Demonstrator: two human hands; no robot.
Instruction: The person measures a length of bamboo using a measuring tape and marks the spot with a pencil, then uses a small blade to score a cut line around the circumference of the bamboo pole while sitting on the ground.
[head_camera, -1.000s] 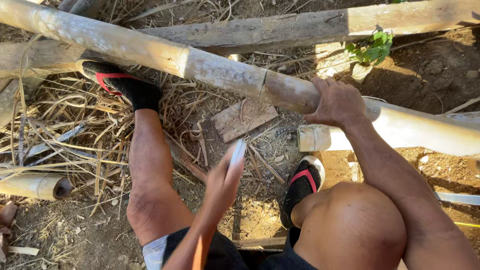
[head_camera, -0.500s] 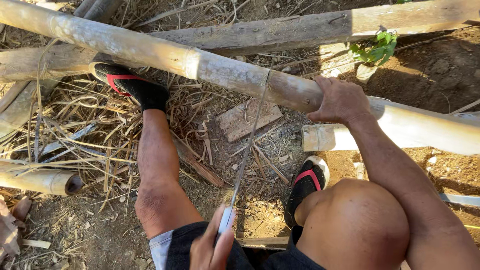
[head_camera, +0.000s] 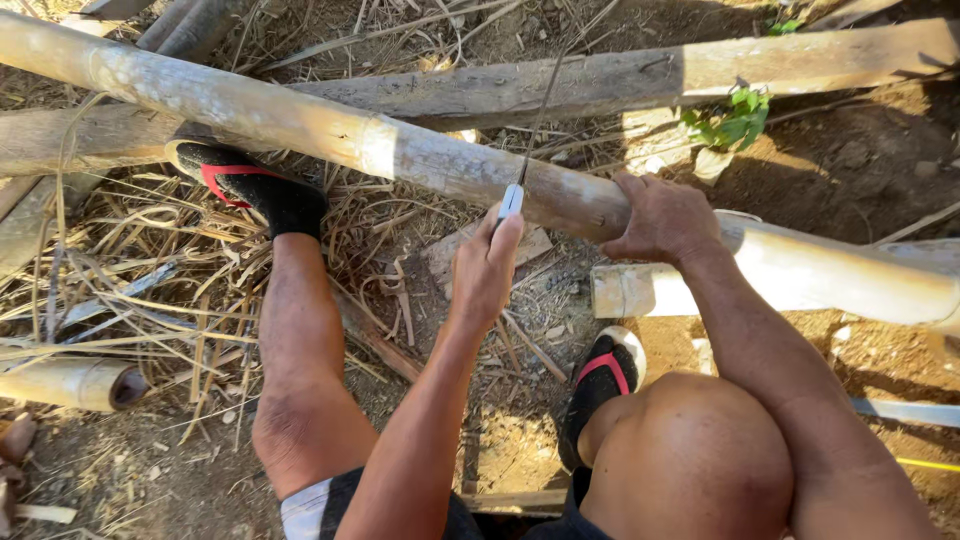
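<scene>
Saw (head_camera: 540, 110) upright across bamboo pole (head_camera: 300, 125); left hand (head_camera: 487, 270) grip closed on its handle, right hand (head_camera: 665, 218) grip clasping pole just right.

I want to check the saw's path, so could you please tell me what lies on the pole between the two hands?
In the head view, only bare pole lies between the left hand, which holds the saw, and the right hand gripping the pole.
</scene>
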